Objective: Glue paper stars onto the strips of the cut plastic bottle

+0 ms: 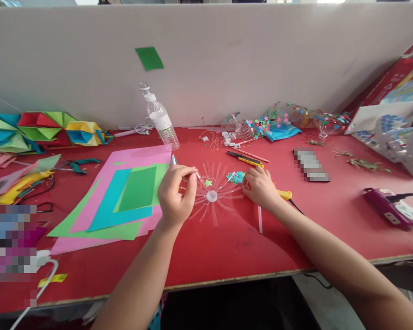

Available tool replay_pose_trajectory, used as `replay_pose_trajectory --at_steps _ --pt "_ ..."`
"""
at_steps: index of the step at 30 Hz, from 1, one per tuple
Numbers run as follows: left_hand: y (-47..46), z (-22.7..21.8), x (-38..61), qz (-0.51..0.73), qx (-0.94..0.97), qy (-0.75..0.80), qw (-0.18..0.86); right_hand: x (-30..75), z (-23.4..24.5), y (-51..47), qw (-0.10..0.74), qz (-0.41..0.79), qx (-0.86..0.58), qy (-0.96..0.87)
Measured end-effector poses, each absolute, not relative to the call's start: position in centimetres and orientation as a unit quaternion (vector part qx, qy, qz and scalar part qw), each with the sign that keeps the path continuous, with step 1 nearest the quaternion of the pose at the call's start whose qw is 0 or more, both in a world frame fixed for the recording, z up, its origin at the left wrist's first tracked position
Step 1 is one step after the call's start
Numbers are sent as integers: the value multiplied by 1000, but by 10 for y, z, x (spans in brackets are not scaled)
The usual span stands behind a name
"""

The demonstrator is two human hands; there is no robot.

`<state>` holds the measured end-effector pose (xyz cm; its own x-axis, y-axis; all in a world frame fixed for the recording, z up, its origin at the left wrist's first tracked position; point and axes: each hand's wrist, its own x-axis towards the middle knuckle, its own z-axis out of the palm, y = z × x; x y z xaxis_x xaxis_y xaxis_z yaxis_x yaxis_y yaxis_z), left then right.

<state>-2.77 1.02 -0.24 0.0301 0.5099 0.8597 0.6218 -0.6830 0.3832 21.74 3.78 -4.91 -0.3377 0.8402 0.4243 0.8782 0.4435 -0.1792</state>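
Note:
A clear plastic bottle piece, cut into many thin strips (211,196), is spread out like a flower on the red table between my hands. My left hand (176,192) is closed in a pinch at its left side, at the tip of one raised strip. A light green star (209,183) shows on a strip beside those fingers. My right hand (260,187) has curled fingers next to a small pile of mostly blue paper stars (236,177); whatever is in its fingertips is hidden. A yellow-handled tool with a cord (284,195) lies partly behind the right wrist, near a translucent stick (260,220).
Coloured paper sheets (138,188) lie left, with a plastic bottle (161,121) behind them. Cutters (246,159) lie beyond my right hand. Star-decorated plastic pieces (261,126) line the wall. Pliers (79,165) are at left, a purple power strip (392,208) at right.

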Motion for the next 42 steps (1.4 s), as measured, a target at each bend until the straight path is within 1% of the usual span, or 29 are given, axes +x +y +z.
replay_pose_trajectory --at_steps 5,7,8,10,12,15,19,22,26,30,32,36,39,41,42 --pt "-1 3 -25 -579 -729 -357 69 224 -18 25 358 -50 -545 -757" --pt "-9 5 -21 -552 -764 -324 80 218 -7 11 462 -48 -464 -754" --pt "-14 6 -18 -533 -784 -308 78 214 -3 3 486 -49 -404 -774" --pt "-21 7 -12 -487 -826 -275 71 205 0 -12 486 -71 -284 -824" --pt "-27 7 -5 -454 -851 -256 57 200 -2 -22 465 -98 -213 -854" --pt "-31 8 2 -457 -851 -260 0 200 -8 -27 454 -122 -170 -866" --pt "-32 10 5 -476 -831 -265 -107 201 -10 -26 458 -119 -162 -866" --pt "-32 11 5 -487 -820 -265 -143 198 -5 -27 477 -55 -178 -859" --pt "-31 11 6 -493 -820 -255 -141 193 5 -28 522 86 -230 -817" --pt "-30 10 6 -493 -820 -261 -132 194 9 -25 484 210 -247 -813" --pt "-30 9 6 -490 -816 -267 -148 194 7 -25 479 256 -241 -804" --pt "-30 10 5 -484 -806 -265 -213 194 8 -25 471 285 -226 -804" --pt "-29 11 4 -493 -805 -264 -195 207 17 -18 409 222 -254 -848" --pt "-28 11 2 -506 -803 -273 -155 223 24 -9 338 122 -350 -865" --pt "-26 10 1 -513 -800 -279 -138 233 26 -4 280 67 -424 -858"
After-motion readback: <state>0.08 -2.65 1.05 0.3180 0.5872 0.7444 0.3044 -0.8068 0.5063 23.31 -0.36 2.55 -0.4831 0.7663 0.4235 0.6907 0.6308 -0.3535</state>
